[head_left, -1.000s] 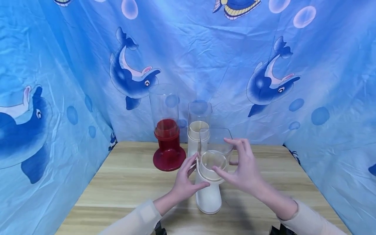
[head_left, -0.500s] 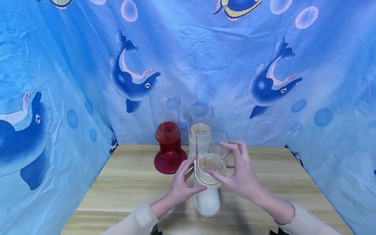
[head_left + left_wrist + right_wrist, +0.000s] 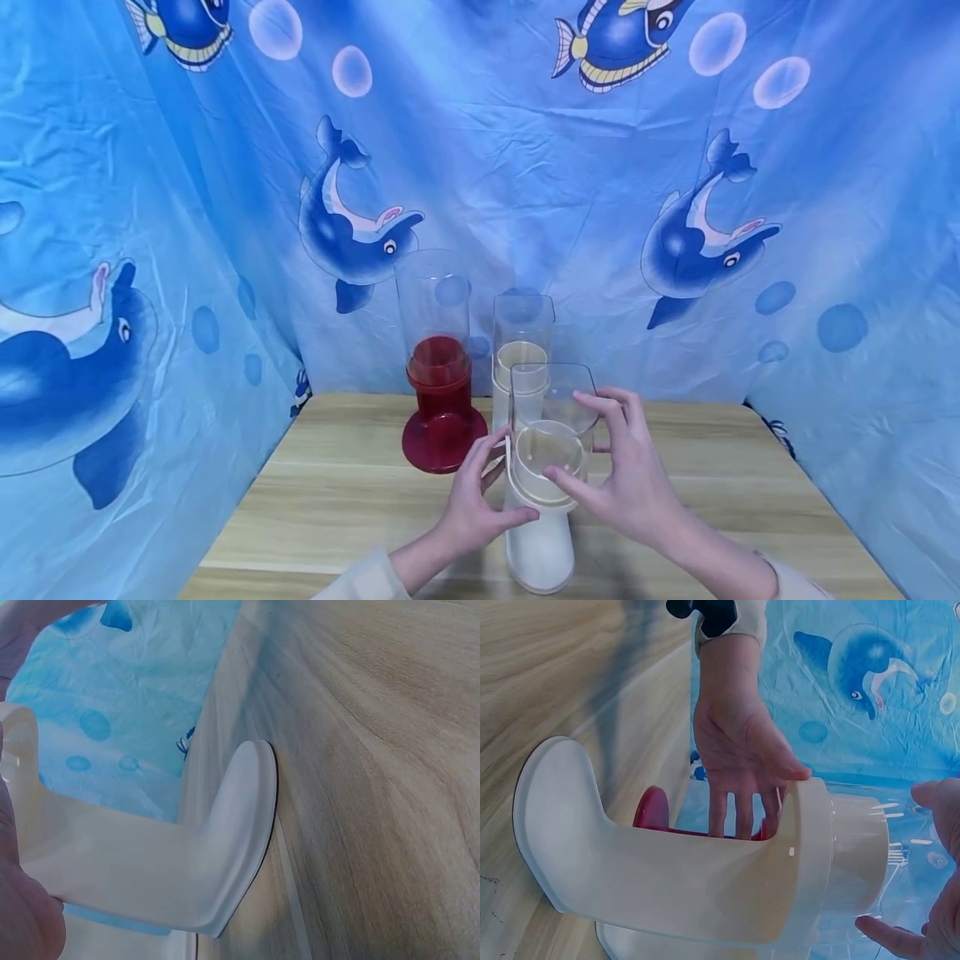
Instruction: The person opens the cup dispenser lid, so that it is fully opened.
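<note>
A white stand (image 3: 540, 550) with a rounded foot and a wide collar is upright on the wooden table, nearest to me. A clear plastic container (image 3: 551, 392) sits around the inner ring above its collar. My left hand (image 3: 476, 504) grips the collar from the left, its thumb in front and its fingers behind, as the right wrist view shows at the collar (image 3: 810, 862). My right hand (image 3: 633, 475) holds the clear container from the right between thumb and fingers. The left wrist view shows the foot (image 3: 240, 825) resting on the table.
Behind stands a similar white stand with a clear top (image 3: 521, 354), partly hidden by the front one. To its left is a red stand (image 3: 442, 425) under a tall clear cylinder (image 3: 431, 292). Blue dolphin-print cloth (image 3: 480, 167) encloses the wooden table (image 3: 337, 500) at back and sides.
The head view has tipped upward, so everything lies lower in it. Both hands keep nearly the same hold on the stand and its clear container.
</note>
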Demonstrator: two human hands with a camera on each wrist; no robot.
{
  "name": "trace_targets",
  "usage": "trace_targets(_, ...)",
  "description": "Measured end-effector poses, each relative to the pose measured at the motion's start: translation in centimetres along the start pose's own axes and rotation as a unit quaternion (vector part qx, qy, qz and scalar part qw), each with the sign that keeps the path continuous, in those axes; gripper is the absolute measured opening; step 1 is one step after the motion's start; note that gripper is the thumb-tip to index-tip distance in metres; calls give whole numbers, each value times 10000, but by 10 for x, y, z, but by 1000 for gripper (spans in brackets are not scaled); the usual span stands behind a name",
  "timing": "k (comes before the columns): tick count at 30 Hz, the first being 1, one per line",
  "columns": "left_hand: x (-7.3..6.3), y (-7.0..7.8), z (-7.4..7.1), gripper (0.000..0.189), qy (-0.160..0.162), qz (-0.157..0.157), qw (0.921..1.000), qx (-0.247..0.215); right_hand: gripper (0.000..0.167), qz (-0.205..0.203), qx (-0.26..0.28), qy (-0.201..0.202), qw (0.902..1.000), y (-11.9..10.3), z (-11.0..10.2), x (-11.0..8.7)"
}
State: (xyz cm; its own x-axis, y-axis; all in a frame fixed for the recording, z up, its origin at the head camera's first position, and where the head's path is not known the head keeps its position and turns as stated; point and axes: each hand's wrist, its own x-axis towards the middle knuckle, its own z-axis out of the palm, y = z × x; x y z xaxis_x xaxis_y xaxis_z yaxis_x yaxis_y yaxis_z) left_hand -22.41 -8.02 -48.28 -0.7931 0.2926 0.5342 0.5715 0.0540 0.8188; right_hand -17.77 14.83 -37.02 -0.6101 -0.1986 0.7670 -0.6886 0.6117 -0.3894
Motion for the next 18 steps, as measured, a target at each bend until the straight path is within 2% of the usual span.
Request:
trace_targets(6,4,4,-2,103,-17,101,9999,15,98,-196,-97,61,9997,1,0,3)
trace_targets(10,8,6,-5,102,-69,30,10000,-29,106,-146,-14,-55,9999,2,1,5)
trace_targets(15,5,5,-4,101,-130,-32,9999,31,108,-51,82,-187,9998,4,2,3)
trace_targets(18,2,5,-3,100,-78,133,9998,111,108,-109,182,-234,9995,7,0,3)
